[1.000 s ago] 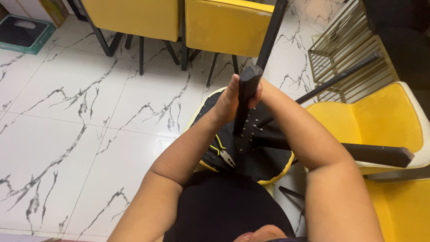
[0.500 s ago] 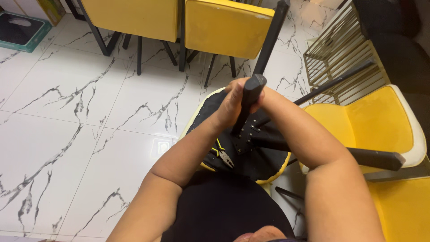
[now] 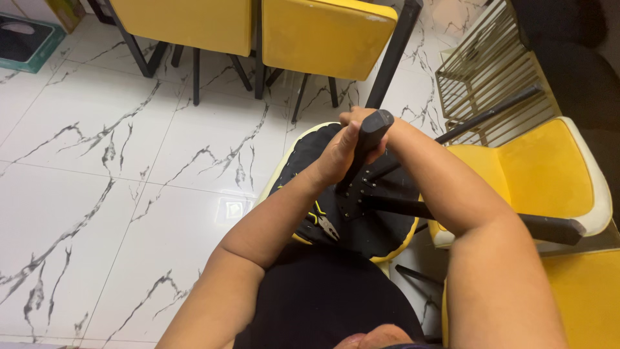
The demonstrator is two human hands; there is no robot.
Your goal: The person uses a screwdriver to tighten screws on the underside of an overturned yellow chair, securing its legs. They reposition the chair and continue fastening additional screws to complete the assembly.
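An upturned chair (image 3: 361, 216) with a black underside and a yellow edge is held on the lap, and its black legs point up and outward. One black chair leg (image 3: 367, 145) that points toward the camera is gripped near its top end by both hands. The left hand (image 3: 339, 155) is closed around the leg from the left side, with the fingers wrapped on it. The right hand (image 3: 381, 126) is pressed on the same leg from the far side and is mostly hidden behind the leg and the left hand, so how its fingers lie cannot be told exactly. The two hands are touching each other around the leg. At the foot of the leg a black mounting plate (image 3: 352, 197) with small bolts is seen on the underside of the seat. A pair of pliers (image 3: 325, 223) with yellow and black handles is laid on the underside, just beside the left forearm. Two yellow chairs (image 3: 323, 35) are standing ahead on the white marble floor (image 3: 97, 194), a gold wire rack (image 3: 491, 84) is standing at the right, and another yellow chair (image 3: 549, 174) is placed near it.
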